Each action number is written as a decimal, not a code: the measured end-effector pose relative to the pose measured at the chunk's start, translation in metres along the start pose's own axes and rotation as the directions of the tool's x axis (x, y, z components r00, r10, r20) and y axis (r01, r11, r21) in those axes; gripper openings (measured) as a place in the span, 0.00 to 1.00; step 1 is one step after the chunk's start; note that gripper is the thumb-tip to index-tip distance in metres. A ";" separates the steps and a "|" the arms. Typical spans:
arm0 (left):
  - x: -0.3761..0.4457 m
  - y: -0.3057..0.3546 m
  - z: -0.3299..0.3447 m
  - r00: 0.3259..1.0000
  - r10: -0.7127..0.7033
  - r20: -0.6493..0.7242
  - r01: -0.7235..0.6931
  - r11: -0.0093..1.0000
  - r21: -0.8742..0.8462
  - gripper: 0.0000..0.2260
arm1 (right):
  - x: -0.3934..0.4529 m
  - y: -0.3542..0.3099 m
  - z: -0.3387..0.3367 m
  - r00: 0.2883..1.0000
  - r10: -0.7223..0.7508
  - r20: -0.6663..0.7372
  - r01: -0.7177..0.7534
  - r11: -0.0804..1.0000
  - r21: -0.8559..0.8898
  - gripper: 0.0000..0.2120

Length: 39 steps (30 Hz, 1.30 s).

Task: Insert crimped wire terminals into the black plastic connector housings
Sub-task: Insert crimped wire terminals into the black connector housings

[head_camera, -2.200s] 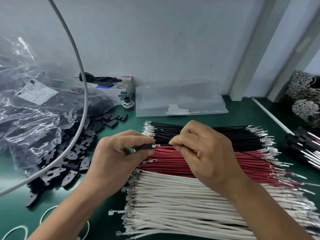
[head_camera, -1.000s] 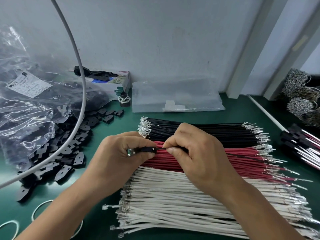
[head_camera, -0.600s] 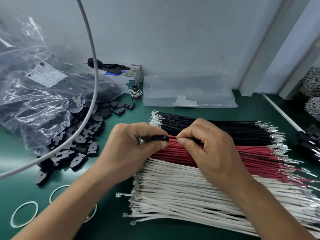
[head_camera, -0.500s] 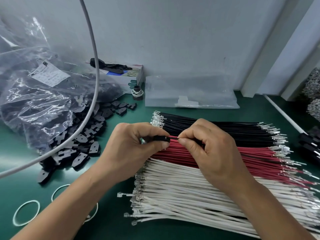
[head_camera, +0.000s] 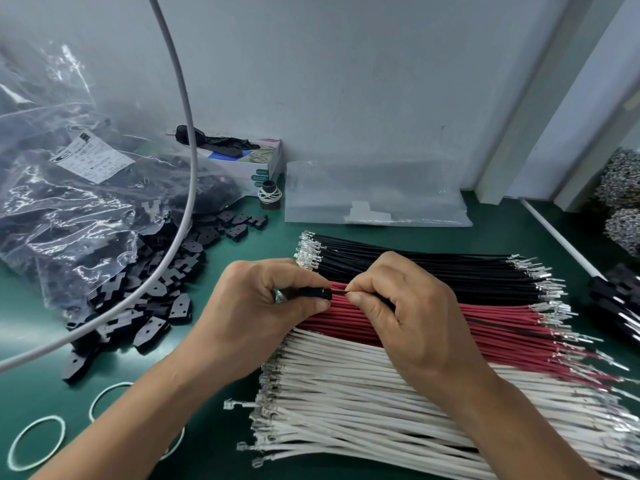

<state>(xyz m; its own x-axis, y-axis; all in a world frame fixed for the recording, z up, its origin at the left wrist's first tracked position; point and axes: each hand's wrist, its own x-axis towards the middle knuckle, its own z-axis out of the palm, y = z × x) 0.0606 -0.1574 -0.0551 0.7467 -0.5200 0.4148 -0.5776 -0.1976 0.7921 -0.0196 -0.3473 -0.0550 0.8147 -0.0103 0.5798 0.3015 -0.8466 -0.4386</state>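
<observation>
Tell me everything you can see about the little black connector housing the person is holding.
The black connector housing is a small dark block that looks like plastic, lying roughly level above the red wires. The left hand pinches it between thumb and fingers, hiding most of its left part; a bit of metal glints there. A thin black wire enters its right end, pinched by the right hand. How far the terminal has gone in cannot be seen.

Green table mat point(head_camera: 242, 455); black wires point(head_camera: 433, 271), red wires point(head_camera: 502, 327) and white wires point(head_camera: 363, 403) banded at centre-right; black housings point(head_camera: 152, 299) heaped left; white rubber bands point(head_camera: 36, 441) lower left.
</observation>
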 end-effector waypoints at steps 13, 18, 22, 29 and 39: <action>0.000 0.000 0.000 1.000 -0.006 -0.002 0.006 1.000 0.008 0.09 | -0.001 -0.003 0.004 0.999 -0.039 -0.021 0.038 0.999 -0.023 0.07; 0.001 -0.004 0.000 0.994 -0.072 -0.082 0.064 0.993 -0.099 0.10 | 0.008 -0.002 -0.002 0.984 -0.105 -0.141 0.073 0.975 -0.212 0.07; 0.003 -0.009 -0.004 0.974 -0.123 -0.192 0.085 0.977 -0.194 0.12 | 0.008 -0.002 -0.005 0.963 -0.198 -0.182 0.128 0.933 -0.337 0.04; 0.005 -0.011 -0.009 0.936 -0.309 -0.172 0.225 0.896 -0.383 0.12 | 0.001 -0.005 0.003 0.993 0.035 0.111 -0.006 0.966 -0.257 0.02; 0.005 -0.007 -0.011 0.952 -0.296 -0.076 0.237 0.873 -0.427 0.13 | -0.001 -0.004 -0.003 0.988 0.107 0.115 -0.089 0.984 -0.156 0.06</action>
<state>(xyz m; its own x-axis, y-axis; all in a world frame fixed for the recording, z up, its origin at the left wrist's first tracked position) 0.0718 -0.1497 -0.0532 0.9070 -0.3735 0.1949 -0.1863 0.0593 0.9807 -0.0228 -0.3457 -0.0519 0.8937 -0.0398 0.4468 0.1471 -0.9149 -0.3759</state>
